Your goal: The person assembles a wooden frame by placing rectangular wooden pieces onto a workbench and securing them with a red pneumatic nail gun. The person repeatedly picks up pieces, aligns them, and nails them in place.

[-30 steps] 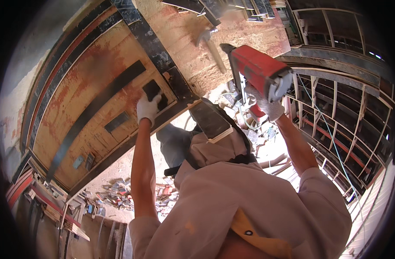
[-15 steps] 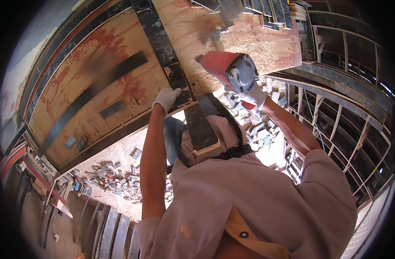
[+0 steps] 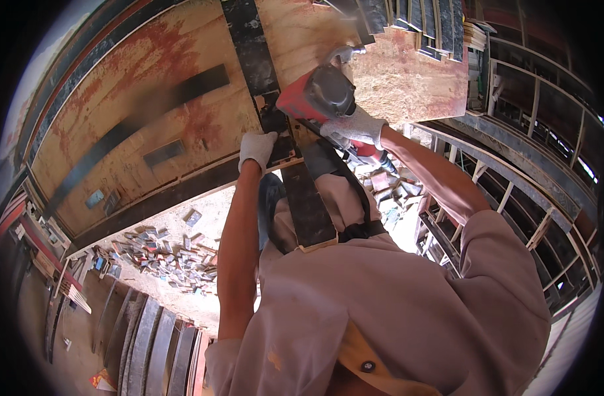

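Observation:
My right hand (image 3: 355, 129), in a pale work glove, is wrapped round the handle of a red and black nail gun (image 3: 323, 96). The tool is over the dark boards, close to my left hand; its nose is hidden beneath its body. With its glove on, my left hand (image 3: 257, 149) grips the end of a dark board (image 3: 273, 121) at the bench's near edge. Another dark board (image 3: 307, 204) juts from that edge toward my body, its pale cut end near my waist. A long dark strip (image 3: 249, 49) runs away from me across the bench.
A hammer (image 3: 347, 53) lies on the plywood bench top (image 3: 203, 39). Several dark strips (image 3: 414, 20) are stacked at its far right. Offcuts (image 3: 163, 261) litter the ground at left. Timber frames (image 3: 506, 158) stand at right, and planks (image 3: 146, 343) lie at lower left.
My right hand has brought the nail gun leftward, over the boards and nearer my left hand. The left hand keeps its hold on the board. The whole view has shifted slightly.

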`<control>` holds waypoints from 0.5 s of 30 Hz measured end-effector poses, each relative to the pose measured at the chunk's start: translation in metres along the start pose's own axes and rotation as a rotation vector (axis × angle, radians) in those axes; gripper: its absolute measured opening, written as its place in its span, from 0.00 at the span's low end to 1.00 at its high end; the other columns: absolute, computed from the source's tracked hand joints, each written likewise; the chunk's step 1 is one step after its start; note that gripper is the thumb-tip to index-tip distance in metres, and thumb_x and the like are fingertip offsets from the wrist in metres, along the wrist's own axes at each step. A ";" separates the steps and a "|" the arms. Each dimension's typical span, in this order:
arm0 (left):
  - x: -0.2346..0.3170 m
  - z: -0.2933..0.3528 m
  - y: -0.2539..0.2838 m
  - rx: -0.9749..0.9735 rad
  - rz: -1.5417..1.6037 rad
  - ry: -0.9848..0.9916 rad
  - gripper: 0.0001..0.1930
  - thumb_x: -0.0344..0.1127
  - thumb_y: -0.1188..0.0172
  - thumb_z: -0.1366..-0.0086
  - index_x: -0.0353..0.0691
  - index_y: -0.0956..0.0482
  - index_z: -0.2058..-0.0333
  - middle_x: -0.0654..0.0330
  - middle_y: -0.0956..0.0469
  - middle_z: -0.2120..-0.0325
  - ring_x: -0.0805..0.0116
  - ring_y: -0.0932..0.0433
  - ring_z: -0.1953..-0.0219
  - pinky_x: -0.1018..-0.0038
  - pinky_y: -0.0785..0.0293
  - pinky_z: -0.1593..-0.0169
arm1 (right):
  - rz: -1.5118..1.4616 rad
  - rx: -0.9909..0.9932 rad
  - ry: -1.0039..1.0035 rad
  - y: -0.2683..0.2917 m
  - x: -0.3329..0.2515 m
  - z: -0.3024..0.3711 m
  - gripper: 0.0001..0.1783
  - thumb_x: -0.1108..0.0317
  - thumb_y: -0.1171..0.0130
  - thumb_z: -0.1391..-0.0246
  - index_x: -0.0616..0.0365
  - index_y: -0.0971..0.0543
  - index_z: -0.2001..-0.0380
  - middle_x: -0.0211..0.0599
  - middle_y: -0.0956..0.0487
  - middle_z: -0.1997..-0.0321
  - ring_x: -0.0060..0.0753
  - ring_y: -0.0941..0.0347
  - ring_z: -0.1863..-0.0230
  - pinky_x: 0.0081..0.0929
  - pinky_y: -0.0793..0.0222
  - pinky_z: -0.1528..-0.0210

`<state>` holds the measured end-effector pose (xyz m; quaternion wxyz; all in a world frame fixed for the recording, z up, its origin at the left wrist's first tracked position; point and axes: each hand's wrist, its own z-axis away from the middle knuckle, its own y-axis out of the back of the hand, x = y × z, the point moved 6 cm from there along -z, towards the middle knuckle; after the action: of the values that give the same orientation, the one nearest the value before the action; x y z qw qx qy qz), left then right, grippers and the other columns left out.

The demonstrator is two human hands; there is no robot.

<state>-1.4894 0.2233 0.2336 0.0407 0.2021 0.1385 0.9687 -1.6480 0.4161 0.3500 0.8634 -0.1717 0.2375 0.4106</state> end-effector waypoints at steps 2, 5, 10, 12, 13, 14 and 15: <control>-0.008 -0.010 -0.005 0.047 -0.006 0.017 0.20 0.43 0.35 0.44 0.25 0.17 0.67 0.38 0.17 0.71 0.44 0.16 0.61 0.59 0.24 0.58 | 0.000 0.031 0.087 -0.005 -0.015 -0.006 0.09 0.76 0.36 0.49 0.58 0.24 0.65 0.29 0.29 0.85 0.23 0.34 0.87 0.26 0.39 0.85; -0.012 -0.023 -0.008 0.025 -0.152 -0.164 0.20 0.44 0.36 0.43 0.27 0.17 0.67 0.41 0.16 0.69 0.46 0.16 0.60 0.61 0.23 0.58 | 0.113 -0.041 -0.026 -0.007 -0.019 -0.018 0.07 0.76 0.40 0.48 0.58 0.24 0.65 0.30 0.29 0.84 0.23 0.34 0.87 0.25 0.39 0.85; -0.004 -0.021 -0.023 -0.064 -0.956 -0.447 0.14 0.28 0.44 0.34 0.54 0.24 0.53 0.59 0.15 0.68 0.58 0.14 0.60 0.67 0.21 0.64 | 0.237 -0.065 -0.126 -0.006 -0.028 -0.029 0.08 0.66 0.36 0.47 0.59 0.20 0.70 0.30 0.25 0.83 0.23 0.29 0.84 0.24 0.33 0.80; 0.024 -0.001 -0.020 -0.069 -1.216 -0.525 0.12 0.28 0.45 0.34 0.54 0.24 0.55 0.59 0.15 0.68 0.58 0.14 0.60 0.66 0.21 0.64 | 0.195 -0.077 -0.138 -0.003 -0.031 -0.032 0.07 0.66 0.37 0.48 0.59 0.20 0.74 0.31 0.25 0.84 0.25 0.30 0.86 0.25 0.35 0.82; 0.016 -0.006 -0.018 -0.068 -1.059 -0.467 0.11 0.29 0.45 0.33 0.54 0.23 0.55 0.59 0.15 0.68 0.58 0.14 0.61 0.66 0.21 0.64 | 0.243 -0.090 -0.133 -0.005 -0.036 -0.032 0.07 0.66 0.37 0.48 0.58 0.20 0.75 0.31 0.25 0.84 0.25 0.30 0.86 0.25 0.35 0.82; 0.006 -0.014 -0.018 -0.069 -0.899 -0.408 0.10 0.30 0.46 0.33 0.54 0.23 0.56 0.59 0.15 0.68 0.58 0.14 0.61 0.65 0.21 0.63 | 0.293 -0.106 -0.131 -0.007 -0.039 -0.033 0.07 0.66 0.37 0.49 0.58 0.20 0.76 0.31 0.26 0.84 0.25 0.30 0.86 0.25 0.35 0.82; -0.003 -0.020 -0.020 -0.055 -0.825 -0.394 0.09 0.32 0.46 0.33 0.52 0.21 0.57 0.57 0.15 0.68 0.57 0.14 0.61 0.64 0.21 0.62 | 0.279 -0.099 -0.140 -0.008 -0.040 -0.031 0.08 0.66 0.37 0.49 0.58 0.20 0.76 0.31 0.25 0.84 0.25 0.30 0.85 0.25 0.35 0.81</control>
<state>-1.4945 0.2370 0.2091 0.4540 0.3091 0.1715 0.8179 -1.6727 0.3708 0.3470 0.8031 -0.1505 0.1776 0.5485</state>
